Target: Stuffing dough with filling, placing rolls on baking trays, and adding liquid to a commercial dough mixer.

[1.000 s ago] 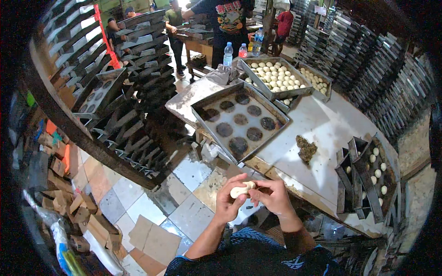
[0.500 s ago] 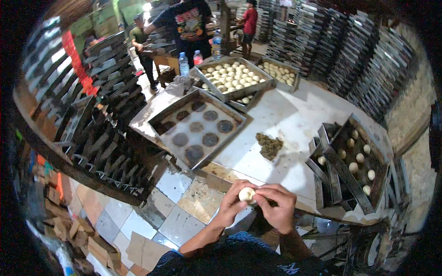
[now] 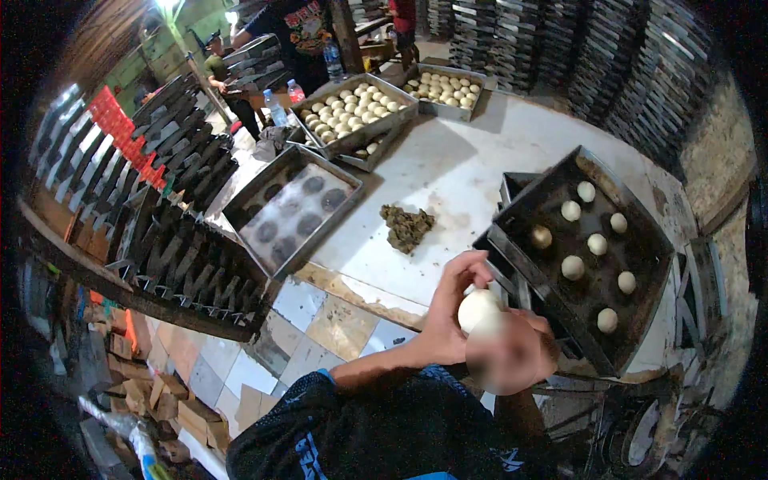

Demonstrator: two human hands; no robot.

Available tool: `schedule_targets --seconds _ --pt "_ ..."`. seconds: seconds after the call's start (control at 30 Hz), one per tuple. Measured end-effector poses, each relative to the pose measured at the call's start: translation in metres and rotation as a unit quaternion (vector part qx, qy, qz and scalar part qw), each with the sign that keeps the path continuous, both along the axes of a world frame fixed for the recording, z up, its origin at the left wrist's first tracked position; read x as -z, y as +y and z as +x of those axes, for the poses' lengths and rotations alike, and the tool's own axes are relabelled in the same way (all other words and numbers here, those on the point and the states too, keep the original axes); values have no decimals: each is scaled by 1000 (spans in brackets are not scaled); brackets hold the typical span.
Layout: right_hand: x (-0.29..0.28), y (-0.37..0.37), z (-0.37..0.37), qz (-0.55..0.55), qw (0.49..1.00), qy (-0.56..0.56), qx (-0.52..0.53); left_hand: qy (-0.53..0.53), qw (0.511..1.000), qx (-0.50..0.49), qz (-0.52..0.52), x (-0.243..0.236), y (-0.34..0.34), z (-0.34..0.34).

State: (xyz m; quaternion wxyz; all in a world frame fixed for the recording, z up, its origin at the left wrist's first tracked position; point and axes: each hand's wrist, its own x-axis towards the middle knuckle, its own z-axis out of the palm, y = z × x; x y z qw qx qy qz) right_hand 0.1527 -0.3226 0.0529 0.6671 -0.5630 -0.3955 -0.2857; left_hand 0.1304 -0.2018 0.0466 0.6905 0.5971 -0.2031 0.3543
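Observation:
A smooth, pale dough ball (image 3: 478, 309) sits between my two hands above the table's near edge. My left hand (image 3: 446, 322) cups it from the left, with the fingers curled over its far side. Against its lower right is my right hand (image 3: 547, 334), mostly covered by a blurred patch that hides its fingers. Beyond them, a dark greenish-brown clump of filling (image 3: 406, 228) lies on the pale tabletop (image 3: 448, 172). Close to the right hand, a dark metal tray (image 3: 550, 301) holds several spaced dough balls and rests on other trays.
A flour-dusted tray (image 3: 294, 200) with dark round marks lies at the table's left. Trays (image 3: 373, 130) full of dough balls stand at the back beside bottles (image 3: 276, 109). Stacked trays (image 3: 648, 72) line the far right; a rack (image 3: 200, 264) stands left. Other people are in the background.
My hands have moved right, toward the tray of spaced dough balls, with the dough ball between them. The ball looks rounder and smoother. The view has turned to the right.

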Motion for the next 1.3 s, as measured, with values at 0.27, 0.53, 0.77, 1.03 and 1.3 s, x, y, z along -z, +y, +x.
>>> schedule_targets --seconds 0.27,0.53,0.77,1.03,1.3 --pt "-11 -79 28 -325 937 128 -3 101 973 -41 201 0 -27 51" --pt "-31 -117 54 -390 914 -85 71 300 912 167 224 58 -107 80" --pt "-17 -197 171 -296 911 287 28 246 920 226 207 15 -71 89" --pt "39 -252 335 -705 609 198 305 325 935 114 87 9 23 56" --pt "-3 -199 324 -604 674 53 422 387 891 -199 131 74 226 -15"
